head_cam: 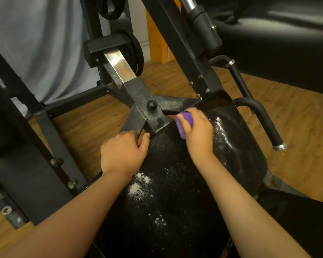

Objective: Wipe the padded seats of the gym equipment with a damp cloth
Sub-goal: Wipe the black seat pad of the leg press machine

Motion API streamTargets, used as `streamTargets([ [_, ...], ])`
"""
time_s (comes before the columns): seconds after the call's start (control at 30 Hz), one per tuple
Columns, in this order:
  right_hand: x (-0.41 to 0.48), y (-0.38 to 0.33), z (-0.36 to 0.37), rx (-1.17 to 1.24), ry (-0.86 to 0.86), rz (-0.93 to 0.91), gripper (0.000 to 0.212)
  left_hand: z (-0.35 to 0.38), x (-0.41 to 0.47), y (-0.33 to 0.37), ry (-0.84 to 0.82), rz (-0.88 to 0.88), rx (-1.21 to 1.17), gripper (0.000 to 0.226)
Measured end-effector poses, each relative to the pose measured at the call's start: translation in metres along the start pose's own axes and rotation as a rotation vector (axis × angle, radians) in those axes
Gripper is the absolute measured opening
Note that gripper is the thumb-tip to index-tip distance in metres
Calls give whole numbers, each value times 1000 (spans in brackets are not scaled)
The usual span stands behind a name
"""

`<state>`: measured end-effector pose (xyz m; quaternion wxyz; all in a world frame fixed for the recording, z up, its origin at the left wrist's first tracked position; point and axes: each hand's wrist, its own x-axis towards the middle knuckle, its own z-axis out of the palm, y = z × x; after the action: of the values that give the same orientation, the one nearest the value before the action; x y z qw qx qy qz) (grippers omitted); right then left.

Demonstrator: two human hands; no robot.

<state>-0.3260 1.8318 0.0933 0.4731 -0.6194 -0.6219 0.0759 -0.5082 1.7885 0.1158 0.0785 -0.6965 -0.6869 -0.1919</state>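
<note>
A black padded seat (185,183) fills the lower middle of the view, with white powder (138,187) scattered near its left side and more along its far right part. My right hand (198,131) grips a bunched purple cloth (183,123) and presses it on the seat's far edge. My left hand (123,151) holds the seat's left far edge, fingers curled over the rim beside the metal bracket (147,116).
The black machine frame (175,43) rises behind the seat, with a chrome adjustment bar (117,66) and weight plates (136,53). Black handle bars (265,120) stick out at the right. A black padded bench (287,43) sits far right on wooden floor (296,136).
</note>
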Motion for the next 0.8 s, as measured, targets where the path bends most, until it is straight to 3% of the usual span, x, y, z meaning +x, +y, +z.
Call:
streamTargets([
  [0.17,-25,-10,5,-20,-125,-185,22,-1,1,1,-18,-12,-1,48],
  [0.4,-17,-13,6,-20,18,-12,24,-3,1,2,-50,-35,-28,46],
  [0.53,-28,-24,5,-44,-89,-77,26,-13,-4,-1,-58,-67,-179,28],
  [0.7,-35,-36,1,-104,-204,-97,30,-51,-46,-27,98,122,-157,7],
  [0.8,-32,-41,-6,-82,-263,-69,30,-54,-83,-49,105,-49,-183,9],
])
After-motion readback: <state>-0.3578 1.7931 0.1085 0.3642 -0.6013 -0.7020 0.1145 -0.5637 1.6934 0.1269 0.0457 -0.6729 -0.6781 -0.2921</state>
